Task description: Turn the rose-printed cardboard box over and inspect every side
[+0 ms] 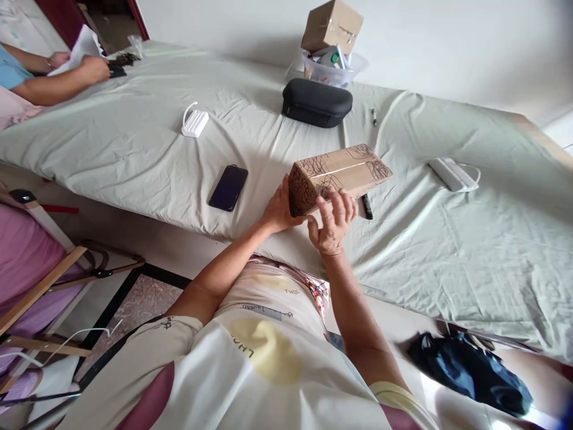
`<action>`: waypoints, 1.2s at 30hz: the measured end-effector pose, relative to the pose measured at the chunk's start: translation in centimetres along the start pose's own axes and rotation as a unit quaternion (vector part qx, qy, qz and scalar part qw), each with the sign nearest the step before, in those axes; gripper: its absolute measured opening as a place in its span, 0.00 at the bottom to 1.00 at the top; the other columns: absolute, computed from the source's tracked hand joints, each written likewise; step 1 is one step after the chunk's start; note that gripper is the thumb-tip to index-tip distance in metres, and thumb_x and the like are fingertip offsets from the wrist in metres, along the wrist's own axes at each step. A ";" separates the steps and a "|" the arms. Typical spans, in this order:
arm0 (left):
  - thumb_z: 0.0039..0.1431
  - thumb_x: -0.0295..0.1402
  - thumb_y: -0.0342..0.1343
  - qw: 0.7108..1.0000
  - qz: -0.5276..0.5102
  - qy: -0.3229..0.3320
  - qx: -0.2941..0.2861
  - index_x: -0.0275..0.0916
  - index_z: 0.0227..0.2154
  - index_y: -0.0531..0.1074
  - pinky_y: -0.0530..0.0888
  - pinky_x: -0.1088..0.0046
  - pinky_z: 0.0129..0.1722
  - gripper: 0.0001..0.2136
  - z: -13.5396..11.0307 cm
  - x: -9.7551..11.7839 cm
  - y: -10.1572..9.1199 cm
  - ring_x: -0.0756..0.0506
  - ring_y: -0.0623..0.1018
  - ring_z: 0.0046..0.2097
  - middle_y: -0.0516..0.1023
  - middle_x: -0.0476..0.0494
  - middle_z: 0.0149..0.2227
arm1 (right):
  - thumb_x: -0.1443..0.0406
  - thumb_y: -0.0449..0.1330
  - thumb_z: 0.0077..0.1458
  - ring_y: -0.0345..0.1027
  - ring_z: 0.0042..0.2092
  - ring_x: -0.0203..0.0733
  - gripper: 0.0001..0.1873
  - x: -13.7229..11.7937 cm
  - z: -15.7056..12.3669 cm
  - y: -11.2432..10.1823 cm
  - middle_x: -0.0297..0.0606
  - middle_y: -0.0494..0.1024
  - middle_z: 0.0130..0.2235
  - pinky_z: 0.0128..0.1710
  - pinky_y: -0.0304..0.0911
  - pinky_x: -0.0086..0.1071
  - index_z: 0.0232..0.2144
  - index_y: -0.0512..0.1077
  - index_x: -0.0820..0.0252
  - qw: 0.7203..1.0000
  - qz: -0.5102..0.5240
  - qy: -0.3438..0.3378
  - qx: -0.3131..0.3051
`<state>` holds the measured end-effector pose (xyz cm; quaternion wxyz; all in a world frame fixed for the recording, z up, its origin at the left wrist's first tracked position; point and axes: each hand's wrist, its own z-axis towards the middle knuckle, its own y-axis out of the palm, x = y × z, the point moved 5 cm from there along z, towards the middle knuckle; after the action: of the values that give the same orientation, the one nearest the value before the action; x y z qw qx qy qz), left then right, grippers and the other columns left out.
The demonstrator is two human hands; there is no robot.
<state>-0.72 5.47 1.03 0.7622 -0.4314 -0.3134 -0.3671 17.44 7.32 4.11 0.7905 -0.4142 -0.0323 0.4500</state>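
Note:
A long cardboard box (pixel 344 167) covered in dark scribbled lines is on the cloth-covered table in front of me, with a pale strip along its top seam. My left hand (pixel 282 209) grips its left end, fingers up along the side and thumb under the lower edge. My right hand (pixel 333 221) is at the near long side, its fingers stretched and apart, overlapping the box's front face. Whether those fingertips press on the cardboard is hard to tell. A black marker-like stick (pixel 367 207) lies partly hidden behind the box's near edge.
A phone (pixel 228 188) and a white corded block (pixel 196 123) lie left. A black case (pixel 317 103) stands behind, before a plastic basket (pixel 329 73) with a carton (pixel 332 27). Another white device (pixel 452 174) lies right. Another person's hands (pixel 94 68) hold paper far left.

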 end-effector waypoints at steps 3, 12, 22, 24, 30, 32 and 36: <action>0.47 0.50 0.76 0.999 -0.027 -0.015 -0.005 0.31 0.77 0.33 0.64 0.42 0.73 0.68 0.1 -0.4 0.2 0.19 0.58 0.76 0.52 0.19 0.77 | 0.49 0.57 0.66 0.48 0.78 0.68 0.31 -1.4 0.9 0.7 0.44 0.68 0.70 0.74 0.44 0.73 0.68 0.68 0.43 0.998 0.008 -0.027 -0.048; 0.46 0.49 0.75 0.999 -0.043 0.007 -0.004 0.36 0.78 0.30 0.61 0.45 0.76 0.69 0.7 -1.4 0.0 0.25 0.55 0.78 0.48 0.23 0.78 | 0.51 0.52 0.70 0.47 0.78 0.69 0.30 6.0 4.4 -3.3 0.51 0.64 0.73 0.71 0.53 0.72 0.69 0.66 0.52 0.998 -0.035 0.030 0.031; 0.46 0.44 0.74 0.998 -0.054 -0.003 -0.021 0.35 0.77 0.28 0.55 0.47 0.77 0.69 0.7 -1.8 -0.6 0.27 0.51 0.79 0.44 0.22 0.79 | 0.59 0.56 0.64 0.72 0.65 0.62 0.43 10.2 2.0 -1.7 0.57 0.68 0.69 0.49 0.80 0.54 0.76 0.48 0.54 0.980 0.087 0.159 0.087; 0.47 0.44 0.74 0.998 -0.055 -0.006 -0.027 0.36 0.77 0.28 0.55 0.47 0.78 0.68 0.7 -1.7 -0.7 0.27 0.51 0.79 0.45 0.24 0.79 | 0.59 0.57 0.61 0.77 0.59 0.58 0.41 11.2 1.6 -1.0 0.53 0.78 0.60 0.50 0.79 0.53 0.74 0.55 0.55 0.974 0.105 0.187 0.069; 0.49 0.39 0.72 0.998 -0.052 -0.005 -0.017 0.39 0.77 0.27 0.54 0.47 0.78 0.65 0.9 -1.6 -0.8 0.31 0.49 0.80 0.42 0.28 0.80 | 0.60 0.60 0.54 0.80 0.44 0.54 0.32 13.4 1.1 0.4 0.47 0.85 0.45 0.51 0.78 0.53 0.61 0.71 0.57 0.968 0.091 0.233 0.025; 0.51 0.38 0.70 0.999 -0.051 -0.005 -0.012 0.40 0.78 0.29 0.54 0.47 0.78 0.63 1.0 -1.8 -0.8 0.32 0.50 0.80 0.44 0.29 0.80 | 0.61 0.60 0.53 0.80 0.42 0.53 0.32 13.6 1.1 0.6 0.46 0.85 0.45 0.50 0.78 0.52 0.62 0.70 0.56 0.971 0.082 0.224 0.026; 0.52 0.38 0.70 0.999 -0.053 -0.005 -0.008 0.38 0.78 0.31 0.53 0.48 0.79 0.62 1.0 -1.9 -1.0 0.33 0.51 0.80 0.45 0.29 0.79 | 0.60 0.60 0.54 0.79 0.42 0.53 0.33 14.1 1.0 1.2 0.47 0.84 0.46 0.51 0.78 0.52 0.62 0.69 0.57 0.972 0.072 0.224 0.015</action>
<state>-2.74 6.60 0.38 0.7367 -0.4223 -0.3361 -0.4075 24.54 18.68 -0.57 0.7494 -0.4939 0.1824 0.4015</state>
